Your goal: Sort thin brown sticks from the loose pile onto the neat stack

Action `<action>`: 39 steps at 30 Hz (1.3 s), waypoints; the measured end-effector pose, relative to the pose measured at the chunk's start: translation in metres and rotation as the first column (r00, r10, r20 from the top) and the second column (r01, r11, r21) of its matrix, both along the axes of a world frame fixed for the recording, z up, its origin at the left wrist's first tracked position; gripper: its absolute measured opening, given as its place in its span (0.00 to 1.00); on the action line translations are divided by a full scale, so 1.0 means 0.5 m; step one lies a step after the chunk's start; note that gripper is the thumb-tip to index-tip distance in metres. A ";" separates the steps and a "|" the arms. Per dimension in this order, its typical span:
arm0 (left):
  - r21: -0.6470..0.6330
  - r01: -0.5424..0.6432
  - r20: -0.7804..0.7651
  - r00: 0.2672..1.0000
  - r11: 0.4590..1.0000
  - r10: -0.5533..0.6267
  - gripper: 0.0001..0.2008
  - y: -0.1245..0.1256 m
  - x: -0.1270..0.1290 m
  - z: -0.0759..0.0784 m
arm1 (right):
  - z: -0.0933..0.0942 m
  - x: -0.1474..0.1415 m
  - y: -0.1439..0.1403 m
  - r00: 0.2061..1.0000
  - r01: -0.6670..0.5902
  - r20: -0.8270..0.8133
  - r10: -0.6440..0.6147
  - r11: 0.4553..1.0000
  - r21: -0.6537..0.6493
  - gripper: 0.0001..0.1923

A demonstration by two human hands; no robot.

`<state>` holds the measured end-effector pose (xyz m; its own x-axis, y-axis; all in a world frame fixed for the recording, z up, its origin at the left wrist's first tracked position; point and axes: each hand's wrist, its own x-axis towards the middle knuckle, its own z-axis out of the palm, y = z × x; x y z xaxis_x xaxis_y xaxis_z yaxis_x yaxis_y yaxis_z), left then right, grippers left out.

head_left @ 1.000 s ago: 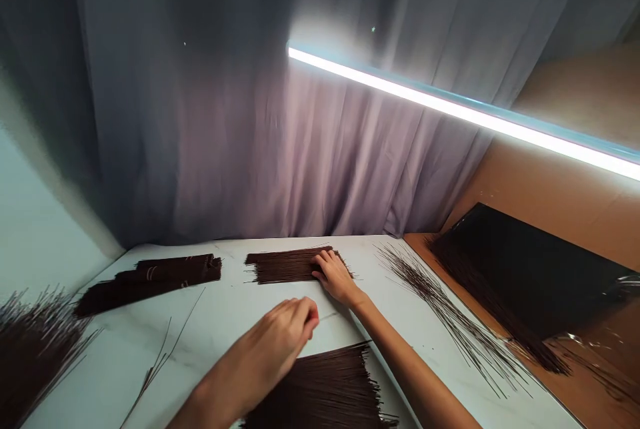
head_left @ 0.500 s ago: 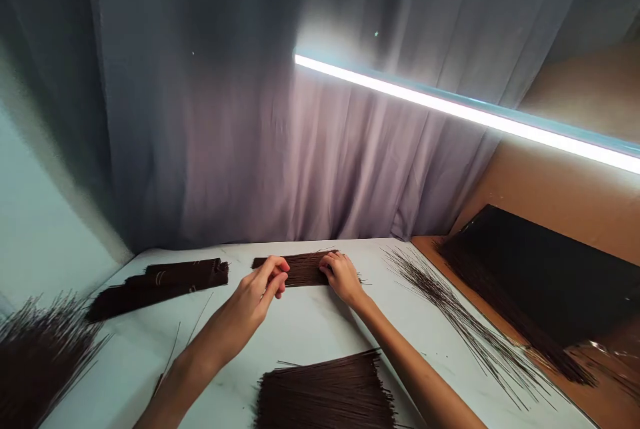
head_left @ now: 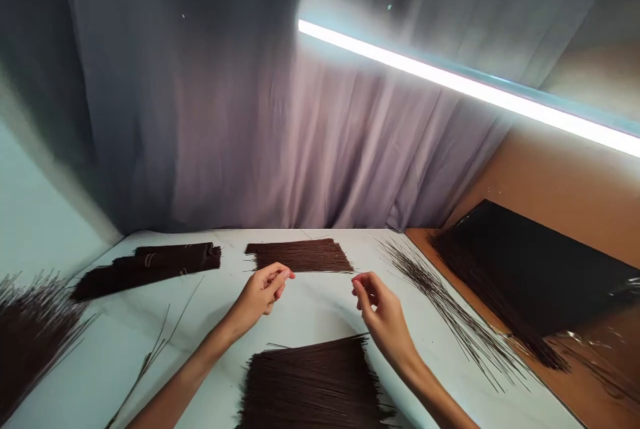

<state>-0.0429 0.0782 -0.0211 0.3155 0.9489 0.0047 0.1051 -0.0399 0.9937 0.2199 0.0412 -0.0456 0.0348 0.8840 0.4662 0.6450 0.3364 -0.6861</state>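
My left hand (head_left: 264, 289) is raised over the white table with thumb and fingertips pinched together. It is just in front of a flat pile of thin dark brown sticks (head_left: 300, 255) at the back. To the right, my right hand (head_left: 381, 302) is also closed in a pinch, apart from that pile and the left hand. Whatever either pinch holds, if anything, is too thin to see. Nearer to me lies a larger stack of thin dark brown sticks (head_left: 310, 389), its ends uneven.
Dark bundles (head_left: 165, 260) tied with light bands lie at the left back. A dense bunch of sticks (head_left: 35, 342) fills the left edge. Loose sticks (head_left: 450, 309) fan out at right, beside a black sheet (head_left: 545, 269). Behind hang grey curtains (head_left: 225, 115) and a bright tube light (head_left: 450, 82).
My right hand has lifted off the back pile and come toward me and to the right. My left hand has shifted slightly lower, still pinched. The view has tilted a little.
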 end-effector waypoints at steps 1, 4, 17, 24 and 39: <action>-0.022 0.015 0.023 1.000 1.000 -0.014 0.23 -0.007 0.011 -0.002 | -0.002 -0.011 -0.015 1.000 -0.001 -0.018 0.001 1.000 0.007 0.16; -0.058 0.047 0.082 0.996 0.997 -0.042 0.23 -0.032 0.040 0.003 | -0.010 -0.041 -0.051 0.999 -0.035 -0.021 0.036 0.999 0.015 0.14; -0.066 -0.037 0.098 0.994 0.997 0.043 0.21 -0.043 0.070 -0.033 | -0.042 -0.054 -0.094 0.950 -0.080 0.310 0.043 0.991 0.109 0.10; -0.008 -0.097 0.084 0.992 0.995 0.097 0.20 -0.043 0.071 -0.038 | -0.045 -0.057 -0.095 0.938 -0.081 0.345 0.035 0.989 0.121 0.10; 0.037 -0.126 0.121 0.985 0.991 0.120 0.19 -0.063 0.077 0.005 | -0.027 -0.056 -0.104 0.979 -0.120 0.178 0.102 0.988 0.095 0.09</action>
